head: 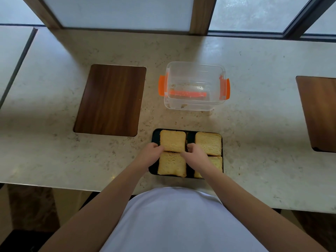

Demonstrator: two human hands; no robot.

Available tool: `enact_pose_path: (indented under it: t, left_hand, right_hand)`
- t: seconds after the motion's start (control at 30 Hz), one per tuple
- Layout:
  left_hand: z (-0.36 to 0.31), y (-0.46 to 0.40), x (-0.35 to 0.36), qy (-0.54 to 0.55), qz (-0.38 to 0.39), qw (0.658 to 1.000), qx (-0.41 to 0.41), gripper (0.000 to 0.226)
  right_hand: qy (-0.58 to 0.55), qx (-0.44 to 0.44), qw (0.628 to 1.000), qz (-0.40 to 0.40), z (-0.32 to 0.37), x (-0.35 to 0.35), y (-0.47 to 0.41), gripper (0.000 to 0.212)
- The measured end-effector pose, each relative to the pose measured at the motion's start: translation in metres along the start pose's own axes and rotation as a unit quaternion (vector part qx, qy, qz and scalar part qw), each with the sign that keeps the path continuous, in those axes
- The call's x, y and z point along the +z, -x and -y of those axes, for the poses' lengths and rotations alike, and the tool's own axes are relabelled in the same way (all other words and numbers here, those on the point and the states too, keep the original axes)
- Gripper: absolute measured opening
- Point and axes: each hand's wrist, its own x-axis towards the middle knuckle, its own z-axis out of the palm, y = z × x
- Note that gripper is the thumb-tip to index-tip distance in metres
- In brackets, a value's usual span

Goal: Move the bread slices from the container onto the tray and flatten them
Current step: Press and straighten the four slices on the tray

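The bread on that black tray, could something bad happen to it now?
Maybe. The tray sits close to the counter's front edge, so a hard push from the left hand or right hand might slide it toward the person. The four bread slices lie tightly packed, so pressing one could squash or tear its neighbour. The empty container holds only crumbs, so there looks to be no spare slice.

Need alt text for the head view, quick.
Four bread slices lie on a black tray, with the left hand and right hand at the far-left slice's near corners. Beyond stands an empty clear container.
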Motion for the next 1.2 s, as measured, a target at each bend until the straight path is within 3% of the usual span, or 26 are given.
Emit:
enact_pose_path:
  t: [0.2,0.53,0.67,1.07,1.2]
  left_hand:
    - [0.009,0.0,0.001,0.007,0.018,0.999,-0.034,0.018]
    - [0.014,0.002,-0.001,-0.022,-0.001,1.0,0.014,0.002]
    - [0.007,0.003,0.0,-0.039,-0.004,0.999,0.038,0.01]
    - [0.001,-0.005,-0.006,-0.054,-0.001,0.999,0.003,0.024]
    - [-0.001,-0.005,-0.003,-0.067,0.01,0.998,0.0,0.017]
  right_hand:
    - [-0.04,0.04,0.998,0.041,-0.02,0.009,0.015,0.059]
    - [-0.061,0.038,0.997,0.026,-0.013,0.01,0.008,0.058]
    - [-0.063,0.028,0.998,0.004,-0.008,0.006,0.001,0.061]
    - [-0.081,0.027,0.995,0.042,-0.002,0.013,0.001,0.06]
    - [-0.081,0.032,0.995,0.046,-0.002,0.009,0.0,0.064]
